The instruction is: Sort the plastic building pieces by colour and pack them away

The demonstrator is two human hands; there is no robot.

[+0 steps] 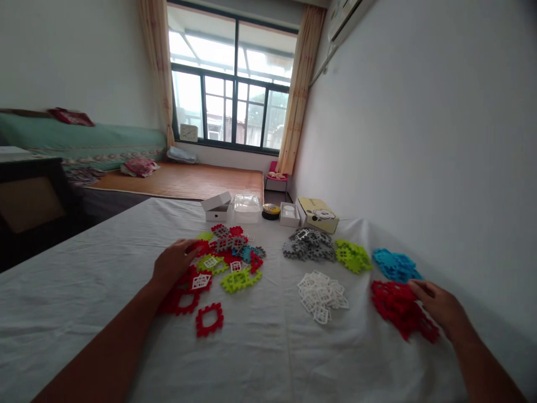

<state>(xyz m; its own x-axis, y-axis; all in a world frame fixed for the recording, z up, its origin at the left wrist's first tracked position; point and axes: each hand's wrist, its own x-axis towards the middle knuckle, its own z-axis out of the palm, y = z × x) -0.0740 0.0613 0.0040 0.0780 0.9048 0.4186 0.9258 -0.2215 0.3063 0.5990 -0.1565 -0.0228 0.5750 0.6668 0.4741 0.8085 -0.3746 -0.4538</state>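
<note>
My left hand (174, 260) reaches into the mixed pile on the left, its fingertips closed on a red interlocking building piece (202, 247). Around it lie grey pieces (230, 242), lime green pieces (239, 281), a few blue ones and white window-shaped panels (201, 281). A square red frame (210, 319) lies apart, nearer to me. On the far right, my right hand (440, 305) is closed, thumb and fingers pinching a red piece at the edge of the red pile (394, 305). What lies under my right fingers is partly hidden.
Sorted piles of grey (310, 246), lime green (353, 256), blue (396, 264) and white (322, 295) pieces lie on the white tablecloth (260, 358). Along the back stand a white box (217, 207), a clear container (247, 209), a round black-and-yellow tin (271, 211) and a yellow box (318, 215).
</note>
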